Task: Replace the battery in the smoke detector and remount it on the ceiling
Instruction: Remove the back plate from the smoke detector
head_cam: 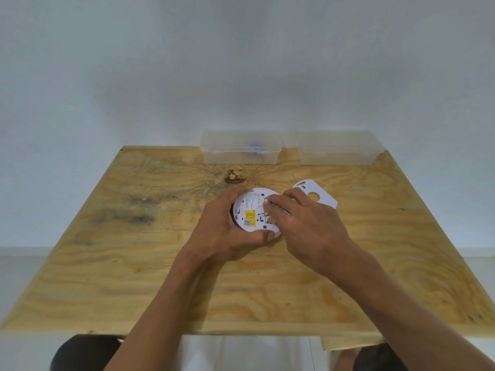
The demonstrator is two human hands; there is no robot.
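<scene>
While lying back-up near the middle of the plywood table (107,263), smoke detector (251,207) being steadied by left hand (227,231), fingers curled round its rim. Right hand (305,223) working at the battery bay, fingertips (270,207) bent down, possibly pinching something small; not clear what. Yellow battery (250,217) sitting in the bay. Risking, likely: fingertips slipping off the small clip, detector skidding under the push, connector bending. Mounting plate (321,195) lying just beside, near the right hand, risking a knock.
</scene>
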